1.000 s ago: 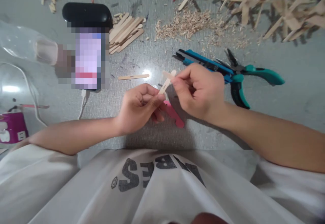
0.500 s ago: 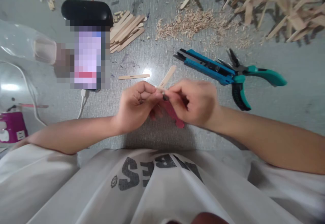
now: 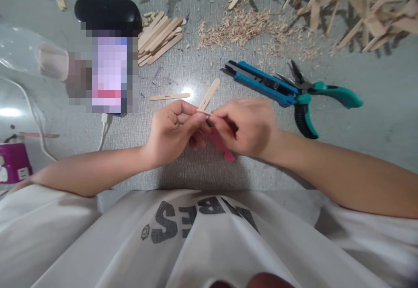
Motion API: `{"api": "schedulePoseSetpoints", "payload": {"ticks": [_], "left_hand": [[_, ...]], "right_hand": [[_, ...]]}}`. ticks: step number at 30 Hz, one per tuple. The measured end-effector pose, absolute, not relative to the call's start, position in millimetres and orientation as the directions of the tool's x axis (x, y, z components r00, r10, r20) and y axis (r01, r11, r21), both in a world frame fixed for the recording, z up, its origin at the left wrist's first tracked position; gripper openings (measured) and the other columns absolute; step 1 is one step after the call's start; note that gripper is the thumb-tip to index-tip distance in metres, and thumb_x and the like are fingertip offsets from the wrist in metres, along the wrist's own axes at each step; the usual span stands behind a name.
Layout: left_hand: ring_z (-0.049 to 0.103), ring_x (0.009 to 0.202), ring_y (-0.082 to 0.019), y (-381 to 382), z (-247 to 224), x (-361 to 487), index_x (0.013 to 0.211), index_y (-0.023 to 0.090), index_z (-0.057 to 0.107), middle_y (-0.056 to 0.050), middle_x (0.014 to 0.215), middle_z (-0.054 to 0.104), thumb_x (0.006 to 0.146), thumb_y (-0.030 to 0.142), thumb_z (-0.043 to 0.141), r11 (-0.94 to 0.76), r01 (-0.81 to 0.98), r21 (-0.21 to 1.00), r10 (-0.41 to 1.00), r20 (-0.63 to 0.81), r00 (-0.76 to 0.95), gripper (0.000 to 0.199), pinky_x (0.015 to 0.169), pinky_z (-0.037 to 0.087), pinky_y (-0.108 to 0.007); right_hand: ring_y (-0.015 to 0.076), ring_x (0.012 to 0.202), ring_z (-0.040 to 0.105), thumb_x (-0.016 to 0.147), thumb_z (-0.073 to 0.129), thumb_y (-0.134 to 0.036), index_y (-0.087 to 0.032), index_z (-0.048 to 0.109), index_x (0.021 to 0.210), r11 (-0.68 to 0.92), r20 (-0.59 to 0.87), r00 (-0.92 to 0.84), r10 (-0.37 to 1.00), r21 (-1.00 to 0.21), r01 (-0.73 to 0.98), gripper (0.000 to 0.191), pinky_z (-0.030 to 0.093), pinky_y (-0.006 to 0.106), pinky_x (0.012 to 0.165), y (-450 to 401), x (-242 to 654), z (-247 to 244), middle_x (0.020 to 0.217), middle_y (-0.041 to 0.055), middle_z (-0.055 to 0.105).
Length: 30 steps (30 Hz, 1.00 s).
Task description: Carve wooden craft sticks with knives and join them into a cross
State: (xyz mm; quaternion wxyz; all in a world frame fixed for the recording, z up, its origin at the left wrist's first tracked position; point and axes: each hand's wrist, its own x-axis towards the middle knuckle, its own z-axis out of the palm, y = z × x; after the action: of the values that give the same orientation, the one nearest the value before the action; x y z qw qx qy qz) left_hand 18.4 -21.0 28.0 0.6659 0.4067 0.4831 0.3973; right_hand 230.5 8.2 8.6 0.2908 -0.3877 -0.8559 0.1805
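My left hand (image 3: 173, 135) is closed, thumb and forefinger pinching a thin wooden craft stick (image 3: 204, 112), of which only a short length shows. The closed fingertips of my right hand (image 3: 244, 127) meet its other end. Under my right hand, a pink tool (image 3: 219, 142) shows in part, with a small grey part near the fingertips; its kind is hidden. A slit craft stick (image 3: 210, 93) slants away just beyond my fingers. Another slit craft stick (image 3: 170, 97) lies flat farther left.
A blue utility knife (image 3: 261, 83) and green-handled pliers (image 3: 305, 94) lie to the right. Beyond are wood shavings (image 3: 241, 28), a stack of craft sticks (image 3: 161, 37) and a heap of sticks (image 3: 359, 9). At left are a phone (image 3: 109, 72), a black case (image 3: 107, 13) and a plastic bottle (image 3: 29, 52).
Both hands stay together at nearly the same spot. The thin stick between the fingertips shows more clearly now. The whole view has shifted slightly.
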Motion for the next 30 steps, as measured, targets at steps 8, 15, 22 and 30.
{"api": "schedulePoseSetpoints", "payload": {"ticks": [8,15,22,30], "left_hand": [[0.073,0.048,-0.015,-22,25,17,0.090,0.020,0.061,-0.005,0.076,0.085,0.095,0.062,0.089,0.359,-0.110,0.927,0.919,-0.331,0.214,0.051,0.037,0.050,-0.021],[0.057,0.039,-0.010,-22,22,15,0.089,0.024,0.056,0.003,0.063,0.075,0.099,0.066,0.084,0.231,-0.134,0.964,0.967,-0.213,0.138,0.051,0.037,0.043,-0.023],[0.030,0.041,-0.007,-14,8,11,0.095,0.027,0.057,0.013,0.052,0.037,0.100,0.066,0.082,0.058,-0.222,0.973,0.998,-0.054,0.024,0.047,0.041,0.029,-0.024],[0.030,0.041,-0.008,-23,8,15,0.107,0.027,0.062,0.012,0.053,0.039,0.106,0.067,0.074,-0.004,-0.117,0.993,1.000,0.003,-0.004,0.041,0.043,0.030,-0.026]], "right_hand": [[0.0162,0.055,0.047,0.114,0.049,-0.041,-0.025,0.066,0.086,0.581,0.307,-0.508,0.804,-0.586,0.565,0.036,0.033,0.037,0.062,8,230,10,0.061,-0.0002,0.057],[0.0164,0.068,0.057,0.113,0.058,-0.033,-0.021,0.068,0.087,0.613,0.502,-0.373,0.780,-0.492,0.618,0.030,0.037,0.036,0.065,16,233,3,0.073,0.0030,0.066],[0.0279,0.091,0.070,0.112,0.061,-0.044,-0.017,0.078,0.115,0.551,0.419,-0.409,0.811,-0.313,0.774,0.032,0.046,0.042,0.082,23,242,2,0.092,0.0129,0.076],[0.0164,0.052,0.042,0.099,0.074,-0.048,-0.024,0.056,0.075,0.590,0.015,-0.604,0.797,-0.233,0.773,0.039,0.019,0.039,0.054,-25,229,38,0.065,0.0084,0.067]]}}
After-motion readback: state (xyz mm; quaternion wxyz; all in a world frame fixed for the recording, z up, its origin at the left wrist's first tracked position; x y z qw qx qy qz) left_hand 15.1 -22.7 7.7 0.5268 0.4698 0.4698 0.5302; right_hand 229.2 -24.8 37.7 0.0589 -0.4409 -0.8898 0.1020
